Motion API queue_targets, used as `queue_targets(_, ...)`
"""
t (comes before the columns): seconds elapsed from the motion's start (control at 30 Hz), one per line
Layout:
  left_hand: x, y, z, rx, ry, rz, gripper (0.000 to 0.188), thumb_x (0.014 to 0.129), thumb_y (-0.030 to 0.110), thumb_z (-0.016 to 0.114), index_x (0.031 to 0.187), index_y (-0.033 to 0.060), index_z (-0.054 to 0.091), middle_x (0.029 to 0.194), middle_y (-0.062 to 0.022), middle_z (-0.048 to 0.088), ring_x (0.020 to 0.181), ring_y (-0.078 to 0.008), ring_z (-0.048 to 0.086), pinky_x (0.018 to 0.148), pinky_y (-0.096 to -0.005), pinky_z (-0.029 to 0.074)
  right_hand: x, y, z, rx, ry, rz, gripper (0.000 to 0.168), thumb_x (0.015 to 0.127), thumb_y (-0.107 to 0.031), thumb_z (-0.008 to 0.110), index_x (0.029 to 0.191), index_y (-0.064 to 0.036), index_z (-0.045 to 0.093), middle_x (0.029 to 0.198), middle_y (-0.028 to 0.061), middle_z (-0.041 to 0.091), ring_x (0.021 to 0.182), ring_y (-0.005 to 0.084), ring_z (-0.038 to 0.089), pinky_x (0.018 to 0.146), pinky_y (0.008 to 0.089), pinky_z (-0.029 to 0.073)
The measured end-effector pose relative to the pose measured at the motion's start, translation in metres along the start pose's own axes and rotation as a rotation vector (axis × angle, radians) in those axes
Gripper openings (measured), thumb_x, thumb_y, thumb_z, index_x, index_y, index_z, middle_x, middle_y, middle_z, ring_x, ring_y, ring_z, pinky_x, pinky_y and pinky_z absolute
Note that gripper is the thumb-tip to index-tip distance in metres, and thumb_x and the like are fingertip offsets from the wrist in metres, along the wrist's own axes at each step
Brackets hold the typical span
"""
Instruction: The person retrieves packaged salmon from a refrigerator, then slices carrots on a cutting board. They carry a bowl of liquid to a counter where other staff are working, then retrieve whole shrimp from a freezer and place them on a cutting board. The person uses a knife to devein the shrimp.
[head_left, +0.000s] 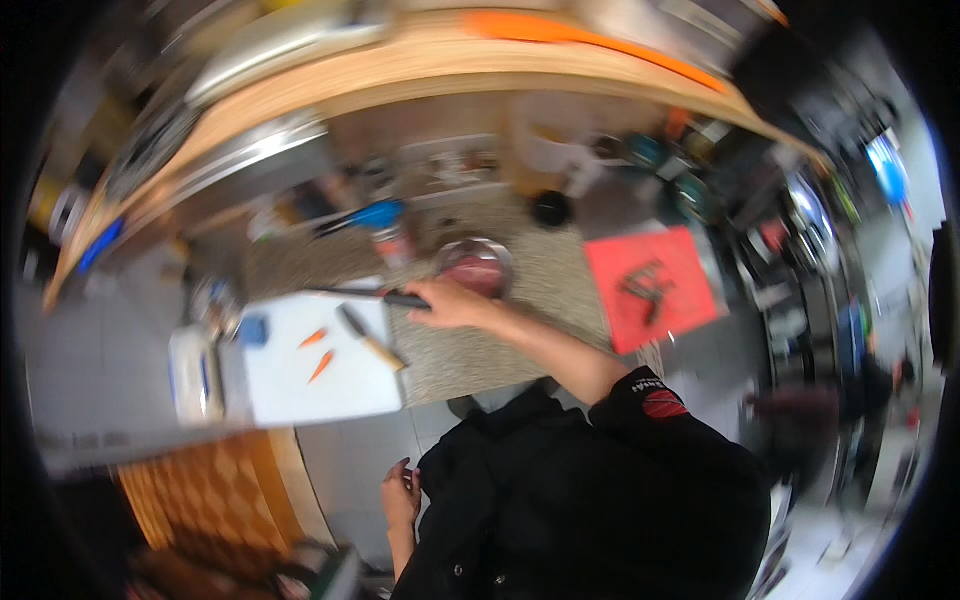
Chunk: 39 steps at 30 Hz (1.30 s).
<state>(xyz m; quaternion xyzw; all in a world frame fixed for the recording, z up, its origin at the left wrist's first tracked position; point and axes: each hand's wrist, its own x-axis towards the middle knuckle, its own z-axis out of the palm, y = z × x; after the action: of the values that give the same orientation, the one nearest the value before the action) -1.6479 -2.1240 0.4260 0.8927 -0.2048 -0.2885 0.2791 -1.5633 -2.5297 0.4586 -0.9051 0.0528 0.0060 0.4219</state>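
Note:
My right hand (454, 304) is closed around the black handle of a long knife (406, 300), whose blade points left over the far edge of a white cutting board (277, 390). On that board rest two small orange pieces (321, 367), carrot-like, and a second knife with a light wooden handle (385, 352). Just beyond my right wrist stands a round metal bowl (487, 271) with something reddish in it. Low by my left side hangs my left hand (402, 493), fingers loosely bent, with nothing visible in it. Motion blurs much of the view.
A blue block (254, 330) sits at the board's upper left corner, a white container (196, 375) left of it. Dark pieces lie on a red sheet or board (607, 277) to the right. A wooden shelf (405, 71) spans above the counter. Another person (870, 397) is at far right.

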Motion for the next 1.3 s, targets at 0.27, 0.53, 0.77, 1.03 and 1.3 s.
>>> queue_targets(0.27,0.051,0.171,-0.002,0.137,-0.328,0.609,0.027,0.091,0.017,0.067,0.113,0.0021,0.068,0.086,-0.0165,0.069,0.072,-0.0293,0.067,0.068,-0.0393,0.053,-0.35,-0.044,-0.111,0.603,0.323,0.35,0.031,0.093,-0.025,0.066,0.116,-0.003,0.063,0.09,0.0084,0.065,0.075,0.0156,0.063,0.067,0.0308,0.049)
queue_targets(0.53,0.09,0.388,0.222,0.081,-0.387,0.819,0.027,0.09,0.025,0.068,0.104,0.0023,0.069,0.092,-0.0174,0.068,0.08,-0.0322,0.068,0.071,-0.0415,0.053,-0.549,0.08,-0.144,0.305,0.858,0.946,0.03,0.095,-0.02,0.063,0.119,-0.002,0.061,0.072,0.0033,0.063,0.056,0.0104,0.058,0.052,0.0285,0.046)
queue_targets(0.77,0.077,0.472,0.373,0.537,0.14,0.553,0.033,0.087,0.035,0.07,0.099,0.0041,0.065,0.101,-0.013,0.065,0.092,-0.034,0.063,0.081,-0.0485,0.045,-0.572,0.177,-0.26,0.489,0.784,0.726,0.031,0.097,-0.015,0.06,0.125,-0.007,0.054,0.076,0.0062,0.066,0.059,0.0125,0.062,0.058,0.0302,0.049)
queue_targets(1.03,0.072,0.46,0.393,0.525,0.147,0.9,0.022,0.084,0.021,0.068,0.101,0.0093,0.063,0.101,-0.0071,0.061,0.102,-0.0266,0.056,0.092,-0.0473,0.04,-0.562,0.246,-0.337,0.337,0.546,0.392,0.026,0.093,-0.01,0.063,0.117,-0.007,0.054,0.08,0.0072,0.066,0.063,0.0136,0.062,0.059,0.0293,0.048)
queue_targets(1.3,0.072,0.449,0.372,0.177,0.118,0.809,0.024,0.076,0.017,0.076,0.099,0.011,0.07,0.097,-0.0047,0.062,0.102,-0.0253,0.056,0.094,-0.0423,0.041,-0.585,0.217,-0.392,-0.269,0.173,0.386,0.026,0.093,-0.024,0.062,0.116,-0.012,0.056,0.095,0.0149,0.069,0.077,0.0401,0.066,0.071,0.0464,0.051)
